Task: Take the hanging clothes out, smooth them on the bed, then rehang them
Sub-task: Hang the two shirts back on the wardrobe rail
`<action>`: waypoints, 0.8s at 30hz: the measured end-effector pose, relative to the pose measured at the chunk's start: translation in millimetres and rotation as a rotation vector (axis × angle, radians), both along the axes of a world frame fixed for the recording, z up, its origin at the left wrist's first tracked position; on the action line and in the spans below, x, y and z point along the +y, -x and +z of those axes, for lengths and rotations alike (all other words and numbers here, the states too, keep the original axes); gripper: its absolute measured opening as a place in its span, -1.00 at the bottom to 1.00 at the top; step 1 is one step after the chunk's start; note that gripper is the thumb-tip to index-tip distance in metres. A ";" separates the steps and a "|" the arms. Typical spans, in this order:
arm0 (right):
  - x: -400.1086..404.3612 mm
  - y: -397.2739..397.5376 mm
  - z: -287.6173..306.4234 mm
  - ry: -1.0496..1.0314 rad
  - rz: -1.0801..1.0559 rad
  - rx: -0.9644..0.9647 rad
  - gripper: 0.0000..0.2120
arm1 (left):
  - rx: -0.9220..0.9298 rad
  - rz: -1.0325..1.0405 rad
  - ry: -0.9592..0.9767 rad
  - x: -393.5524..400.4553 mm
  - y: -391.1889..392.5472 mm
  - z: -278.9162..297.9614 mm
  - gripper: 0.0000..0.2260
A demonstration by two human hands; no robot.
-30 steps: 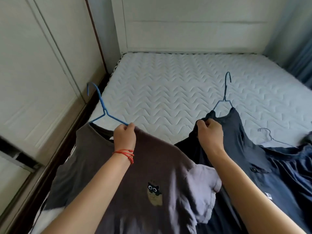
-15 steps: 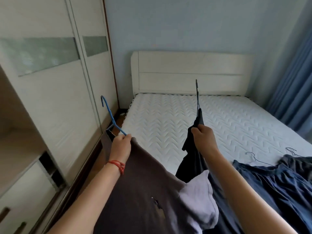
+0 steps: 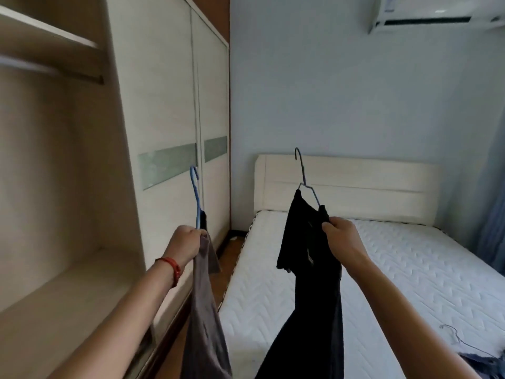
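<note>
My left hand (image 3: pixel 185 242), with a red cord on the wrist, grips a grey T-shirt (image 3: pixel 205 310) at the shoulder of its blue hanger (image 3: pixel 195 195). The shirt hangs straight down beside the wardrobe. My right hand (image 3: pixel 341 236) grips a black shirt (image 3: pixel 308 283) on a dark wire hanger (image 3: pixel 302 173), held up over the left side of the bed (image 3: pixel 396 269). Both hanger hooks point upward. The open wardrobe bay (image 3: pixel 60 173) stands to the left, with its rail (image 3: pixel 49 69) high up.
Another hanger (image 3: pixel 456 339) with a dark blue garment (image 3: pixel 486 365) lies on the mattress at the lower right. A white headboard (image 3: pixel 347 187) backs the bed. Sliding wardrobe doors (image 3: pixel 175 132) stand between the open bay and the bed. An air conditioner (image 3: pixel 437 12) sits high on the wall.
Both hands have lifted the two hung shirts up off the bed, and they now dangle freely. My view has swung up and left toward the open wardrobe.
</note>
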State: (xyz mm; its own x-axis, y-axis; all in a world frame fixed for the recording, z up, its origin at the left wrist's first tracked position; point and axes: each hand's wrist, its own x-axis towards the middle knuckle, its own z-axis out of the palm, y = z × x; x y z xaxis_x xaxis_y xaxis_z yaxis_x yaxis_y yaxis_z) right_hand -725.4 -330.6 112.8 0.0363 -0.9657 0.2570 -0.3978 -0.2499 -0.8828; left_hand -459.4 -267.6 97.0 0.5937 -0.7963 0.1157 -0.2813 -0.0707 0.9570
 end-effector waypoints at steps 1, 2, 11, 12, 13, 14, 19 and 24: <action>2.0 -5.4 10.4 0.018 0.023 0.005 -0.79 | -0.004 0.035 0.010 6.1 -5.6 8.3 -0.78; 3.4 -10.9 19.5 0.031 0.046 0.005 -0.79 | -0.007 0.071 0.019 11.4 -11.2 15.4 -0.78; 7.2 -52.0 56.7 -0.023 0.360 -0.167 -0.83 | -0.055 0.320 0.216 59.3 -37.8 64.9 -0.77; 6.3 -57.1 58.1 -0.038 0.387 -0.175 -0.84 | -0.057 0.346 0.227 66.0 -41.2 69.4 -0.78; 6.2 -63.0 59.1 -0.050 0.409 -0.175 -0.83 | -0.061 0.372 0.244 73.0 -45.3 73.1 -0.78; 6.2 -69.5 59.5 -0.057 0.427 -0.177 -0.79 | -0.060 0.397 0.259 80.7 -49.7 76.4 -0.78; 18.1 -111.5 63.8 -0.095 0.567 -0.174 -0.73 | -0.057 0.444 0.233 121.8 -80.1 90.9 -0.80; 36.4 -165.8 73.9 -0.142 0.676 -0.168 -0.77 | -0.057 0.476 0.160 153.3 -124.3 97.2 -0.80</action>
